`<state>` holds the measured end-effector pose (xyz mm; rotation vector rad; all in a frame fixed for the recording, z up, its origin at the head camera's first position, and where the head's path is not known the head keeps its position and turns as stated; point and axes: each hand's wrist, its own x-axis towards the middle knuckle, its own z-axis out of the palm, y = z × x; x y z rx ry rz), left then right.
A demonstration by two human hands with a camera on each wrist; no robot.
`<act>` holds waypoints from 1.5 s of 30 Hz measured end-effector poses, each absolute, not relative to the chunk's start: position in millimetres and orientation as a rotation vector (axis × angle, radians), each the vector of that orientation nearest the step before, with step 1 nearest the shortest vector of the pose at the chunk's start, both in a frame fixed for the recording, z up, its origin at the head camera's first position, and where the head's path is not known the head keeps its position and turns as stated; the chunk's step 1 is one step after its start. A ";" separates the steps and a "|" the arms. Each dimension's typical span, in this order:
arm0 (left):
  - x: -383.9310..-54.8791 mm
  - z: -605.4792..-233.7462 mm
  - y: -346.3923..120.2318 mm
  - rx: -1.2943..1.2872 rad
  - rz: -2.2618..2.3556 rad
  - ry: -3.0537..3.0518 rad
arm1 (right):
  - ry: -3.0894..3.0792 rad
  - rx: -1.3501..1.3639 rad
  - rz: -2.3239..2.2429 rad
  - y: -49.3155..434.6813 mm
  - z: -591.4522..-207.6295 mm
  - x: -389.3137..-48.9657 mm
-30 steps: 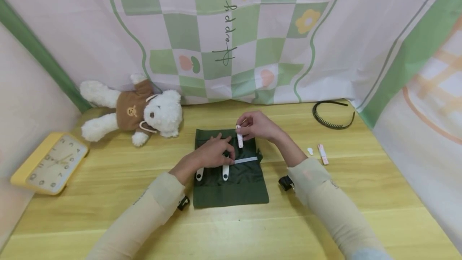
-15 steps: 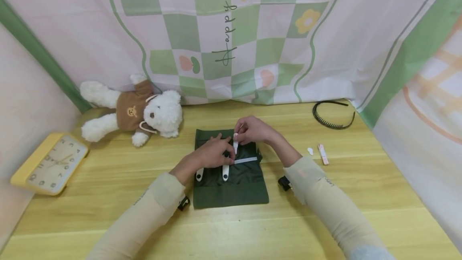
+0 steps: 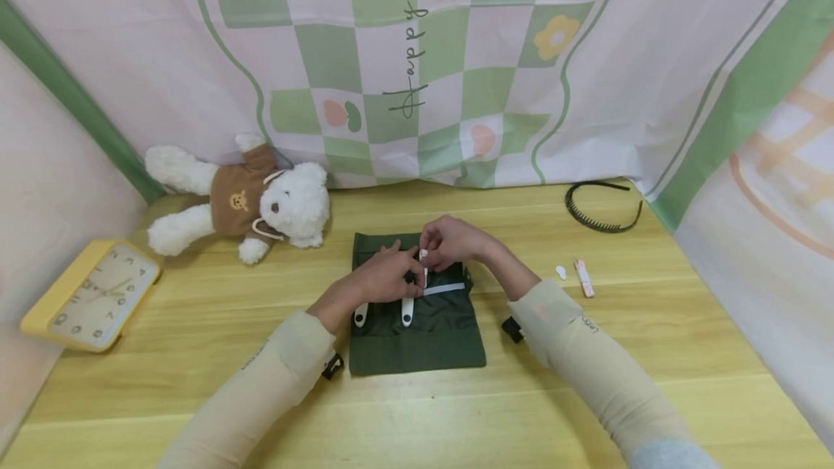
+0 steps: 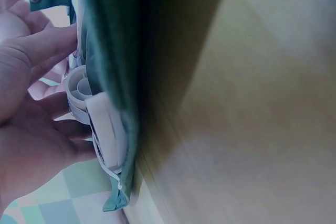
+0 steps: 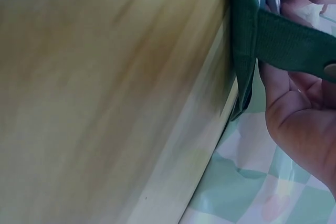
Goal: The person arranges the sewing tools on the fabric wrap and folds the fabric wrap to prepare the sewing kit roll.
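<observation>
A dark green fabric pouch [image 3: 417, 353] lies spread on the table, with a white elastic strap [image 3: 444, 288] across it. My left hand [image 3: 387, 273] lies over its middle, thumb and forefinger together at the strap's left end, other fingers spread on the fabric. Two white handles [image 3: 407, 312] with black dots show below that hand. My right hand [image 3: 452, 243] pinches a slim pink-and-white item [image 3: 423, 258] upright just above the strap; its kind I cannot tell. In the left wrist view, a white ring-shaped piece [image 4: 79, 93] and a white block [image 4: 107, 129] sit at the pouch.
A similar pink-and-white item [image 3: 583, 279] and a small white piece [image 3: 561, 272] lie to the right. Behind them is a black toothed headband [image 3: 601, 210]. A plush bear [image 3: 241, 197] and a yellow clock [image 3: 91, 295] occupy the left side; a checked curtain [image 3: 417, 78] hangs behind.
My right hand has moved left and down toward the strap with the slim item, bringing it next to my left fingertips. The left hand has stayed in place.
</observation>
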<state>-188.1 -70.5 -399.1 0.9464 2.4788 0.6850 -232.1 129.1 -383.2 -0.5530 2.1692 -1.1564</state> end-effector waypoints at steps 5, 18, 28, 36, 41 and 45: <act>-188.1 -400.0 -70.0 0.943 0.685 2.470 | 2.153 -0.545 -1.113 129.9 -385.0 -233.8; -188.8 -399.4 -69.7 0.958 0.686 2.466 | 2.127 -0.553 -1.100 132.7 -386.9 -237.5; -189.9 -399.7 -67.5 0.959 0.672 2.478 | 2.127 -0.576 -1.073 133.2 -384.2 -238.4; -188.1 -401.2 -69.1 0.954 0.672 2.484 | 2.118 -0.621 -1.090 133.2 -385.1 -237.5; -188.5 -400.8 -69.6 0.955 0.693 2.479 | 2.111 -0.651 -1.112 134.4 -386.3 -237.7; -188.6 -399.4 -69.7 0.957 0.701 2.469 | 2.106 -0.660 -1.107 134.2 -385.6 -238.1</act>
